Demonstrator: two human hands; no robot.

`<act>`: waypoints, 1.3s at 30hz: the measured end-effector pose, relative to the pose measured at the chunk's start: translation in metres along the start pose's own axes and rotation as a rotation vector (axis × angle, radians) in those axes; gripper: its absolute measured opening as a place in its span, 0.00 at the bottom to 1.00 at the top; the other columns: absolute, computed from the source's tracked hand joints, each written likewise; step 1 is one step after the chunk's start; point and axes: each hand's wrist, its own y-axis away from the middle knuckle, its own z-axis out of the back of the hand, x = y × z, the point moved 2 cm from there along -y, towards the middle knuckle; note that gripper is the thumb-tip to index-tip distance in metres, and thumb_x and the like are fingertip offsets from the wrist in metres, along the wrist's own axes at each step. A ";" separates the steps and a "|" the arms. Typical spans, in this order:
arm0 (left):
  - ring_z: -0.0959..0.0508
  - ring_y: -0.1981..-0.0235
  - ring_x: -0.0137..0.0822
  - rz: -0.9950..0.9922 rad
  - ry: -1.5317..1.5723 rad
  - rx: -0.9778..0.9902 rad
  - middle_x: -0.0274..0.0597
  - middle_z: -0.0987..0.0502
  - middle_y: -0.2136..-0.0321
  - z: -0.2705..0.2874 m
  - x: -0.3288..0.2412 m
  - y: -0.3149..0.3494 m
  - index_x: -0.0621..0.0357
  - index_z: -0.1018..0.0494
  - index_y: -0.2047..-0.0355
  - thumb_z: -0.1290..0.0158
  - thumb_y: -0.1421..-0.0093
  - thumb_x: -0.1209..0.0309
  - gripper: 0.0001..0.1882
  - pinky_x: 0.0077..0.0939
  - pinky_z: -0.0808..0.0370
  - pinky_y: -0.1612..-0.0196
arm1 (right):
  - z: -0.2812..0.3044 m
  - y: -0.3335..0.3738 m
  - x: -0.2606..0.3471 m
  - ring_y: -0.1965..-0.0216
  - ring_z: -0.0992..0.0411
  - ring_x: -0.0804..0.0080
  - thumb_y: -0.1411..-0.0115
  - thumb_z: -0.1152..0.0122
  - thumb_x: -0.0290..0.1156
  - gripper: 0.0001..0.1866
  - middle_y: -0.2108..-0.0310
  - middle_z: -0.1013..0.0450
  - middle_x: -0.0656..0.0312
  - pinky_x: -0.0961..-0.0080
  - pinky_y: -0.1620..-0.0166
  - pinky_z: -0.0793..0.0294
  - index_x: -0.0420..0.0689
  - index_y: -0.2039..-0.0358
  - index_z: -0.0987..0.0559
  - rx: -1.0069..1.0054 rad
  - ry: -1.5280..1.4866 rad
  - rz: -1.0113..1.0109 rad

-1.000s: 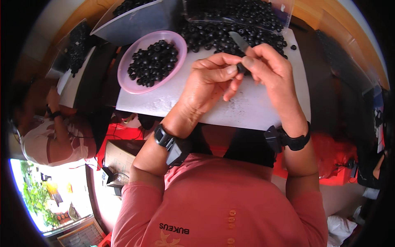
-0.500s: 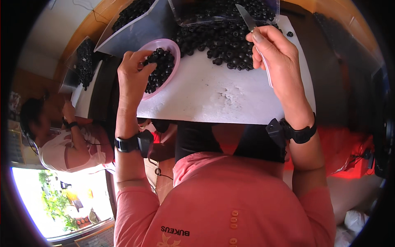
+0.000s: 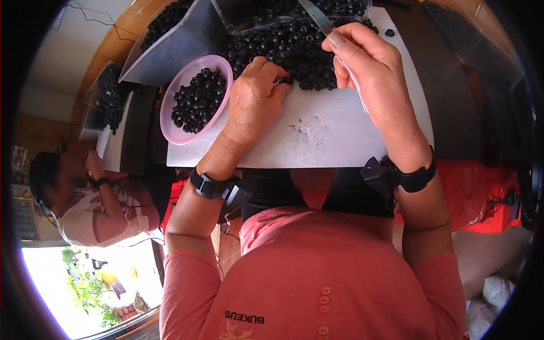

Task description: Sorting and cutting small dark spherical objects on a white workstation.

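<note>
My right hand (image 3: 374, 71) grips a small knife (image 3: 318, 17) with a pale handle, its blade pointing up and to the left over the heap. My left hand (image 3: 255, 99) is at the near edge of a pile of small round black parts (image 3: 289, 51) with a hole in them. Its thumb and fingers are pinched around one small black part (image 3: 287, 81). Left of that hand a pink oval bowl (image 3: 168, 107) holds many of the same black parts (image 3: 201, 99). My left fingertips are partly hidden behind the back of the hand.
The white tabletop (image 3: 340, 130) carries dark specks near its middle. Behind the pile lies a clear plastic bin (image 3: 249, 28), with a grey panel (image 3: 164, 54) beside it. One loose black part (image 3: 389, 33) sits at the right. Another person (image 3: 107, 198) works at the far left.
My left hand has left the pink bowl and moved right to the pile, where it pinches a black part. The right hand with the knife has barely shifted.
</note>
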 end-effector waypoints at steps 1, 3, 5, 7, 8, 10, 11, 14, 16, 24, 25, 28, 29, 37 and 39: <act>0.23 0.72 0.36 0.012 0.022 0.011 0.41 0.25 0.69 0.002 0.000 0.000 0.64 0.23 0.63 0.38 0.47 0.78 0.11 0.28 0.26 0.68 | -0.001 0.001 0.001 0.81 0.40 0.87 0.34 0.43 0.35 0.11 0.83 0.36 0.72 0.85 0.78 0.40 0.40 0.68 0.22 0.009 0.001 -0.001; 0.23 0.71 0.36 -0.008 0.039 0.026 0.41 0.26 0.69 0.002 0.002 0.000 0.64 0.23 0.63 0.38 0.47 0.78 0.11 0.27 0.26 0.68 | -0.003 0.001 0.000 0.81 0.40 0.87 0.34 0.43 0.36 0.12 0.83 0.37 0.72 0.85 0.78 0.41 0.40 0.68 0.22 0.031 0.028 -0.012; 0.23 0.71 0.34 -0.075 0.030 0.023 0.40 0.27 0.69 0.000 0.006 -0.001 0.65 0.23 0.63 0.38 0.47 0.78 0.11 0.26 0.27 0.68 | -0.005 0.001 -0.002 0.81 0.41 0.87 0.34 0.43 0.37 0.13 0.83 0.37 0.72 0.85 0.78 0.42 0.40 0.69 0.22 0.062 0.085 -0.024; 0.23 0.71 0.32 -0.066 0.024 0.045 0.39 0.25 0.70 0.002 0.006 -0.002 0.64 0.23 0.62 0.39 0.47 0.79 0.11 0.25 0.27 0.68 | -0.007 0.001 -0.003 0.81 0.42 0.87 0.34 0.44 0.37 0.13 0.83 0.37 0.72 0.84 0.78 0.43 0.40 0.69 0.22 0.091 0.106 -0.059; 0.24 0.71 0.30 -0.063 0.023 0.056 0.38 0.24 0.70 0.002 0.006 -0.003 0.63 0.23 0.62 0.39 0.47 0.79 0.11 0.24 0.27 0.68 | -0.007 0.001 -0.003 0.81 0.42 0.86 0.34 0.44 0.37 0.14 0.83 0.38 0.72 0.84 0.78 0.43 0.40 0.70 0.23 0.105 0.119 -0.076; 0.24 0.73 0.28 0.063 0.270 0.044 0.38 0.23 0.71 0.003 0.009 0.002 0.64 0.23 0.63 0.39 0.47 0.80 0.10 0.23 0.28 0.71 | -0.008 0.001 -0.006 0.81 0.43 0.86 0.34 0.44 0.37 0.13 0.83 0.38 0.72 0.82 0.78 0.43 0.40 0.70 0.23 0.116 0.148 -0.068; 0.24 0.74 0.27 0.125 0.395 0.039 0.38 0.22 0.71 0.005 0.008 0.005 0.64 0.22 0.63 0.39 0.46 0.80 0.10 0.22 0.29 0.73 | -0.008 0.001 -0.007 0.81 0.43 0.86 0.34 0.44 0.36 0.13 0.83 0.38 0.72 0.81 0.78 0.43 0.40 0.71 0.23 0.122 0.164 -0.064; 0.25 0.77 0.27 0.487 0.882 0.101 0.41 0.21 0.72 0.015 -0.002 0.010 0.65 0.23 0.63 0.39 0.45 0.81 0.09 0.20 0.30 0.77 | -0.011 -0.001 -0.010 0.81 0.43 0.85 0.35 0.42 0.35 0.12 0.85 0.39 0.71 0.79 0.78 0.43 0.40 0.71 0.23 0.178 0.249 -0.083; 0.25 0.79 0.26 0.497 1.071 0.048 0.41 0.21 0.74 0.014 -0.006 0.013 0.67 0.23 0.63 0.38 0.45 0.80 0.09 0.17 0.33 0.81 | -0.012 -0.001 -0.014 0.82 0.43 0.85 0.36 0.41 0.35 0.12 0.85 0.40 0.71 0.79 0.78 0.43 0.40 0.72 0.24 0.211 0.287 -0.057; 0.24 0.76 0.30 0.562 1.468 0.010 0.44 0.22 0.72 -0.004 -0.018 0.017 0.66 0.24 0.59 0.43 0.38 0.75 0.09 0.21 0.30 0.80 | -0.017 0.001 -0.015 0.82 0.43 0.84 0.38 0.38 0.35 0.13 0.86 0.40 0.70 0.78 0.78 0.44 0.40 0.74 0.26 0.256 0.284 -0.005; 0.24 0.75 0.30 0.552 1.505 0.029 0.44 0.22 0.72 -0.006 -0.017 0.018 0.66 0.24 0.58 0.43 0.38 0.74 0.10 0.21 0.30 0.80 | -0.018 0.002 -0.015 0.82 0.43 0.84 0.38 0.38 0.35 0.13 0.86 0.40 0.70 0.78 0.78 0.44 0.40 0.74 0.26 0.258 0.287 -0.005; 0.24 0.74 0.30 0.534 1.568 0.072 0.44 0.22 0.71 -0.010 -0.012 0.021 0.66 0.24 0.57 0.43 0.37 0.72 0.11 0.21 0.29 0.79 | -0.018 0.002 -0.014 0.82 0.43 0.85 0.37 0.38 0.35 0.13 0.86 0.40 0.70 0.79 0.78 0.44 0.40 0.73 0.25 0.262 0.292 0.002; 0.24 0.74 0.30 0.537 1.556 0.078 0.44 0.22 0.70 -0.009 -0.009 0.022 0.66 0.24 0.57 0.43 0.37 0.72 0.11 0.21 0.29 0.79 | -0.018 0.002 -0.013 0.81 0.43 0.85 0.37 0.38 0.35 0.13 0.86 0.39 0.70 0.79 0.78 0.44 0.40 0.73 0.25 0.261 0.295 0.009; 0.23 0.73 0.31 0.498 1.663 0.059 0.47 0.22 0.65 -0.010 -0.006 0.024 0.67 0.25 0.55 0.44 0.37 0.72 0.12 0.20 0.28 0.79 | -0.014 0.000 -0.008 0.81 0.42 0.85 0.34 0.42 0.39 0.15 0.85 0.38 0.71 0.81 0.79 0.43 0.41 0.72 0.23 0.239 0.258 -0.080; 0.23 0.73 0.31 0.503 1.650 0.051 0.47 0.22 0.65 -0.011 -0.006 0.024 0.67 0.25 0.55 0.45 0.37 0.73 0.12 0.20 0.28 0.79 | -0.015 0.001 -0.011 0.81 0.42 0.85 0.33 0.43 0.40 0.16 0.85 0.38 0.71 0.81 0.79 0.43 0.40 0.73 0.23 0.281 0.290 -0.091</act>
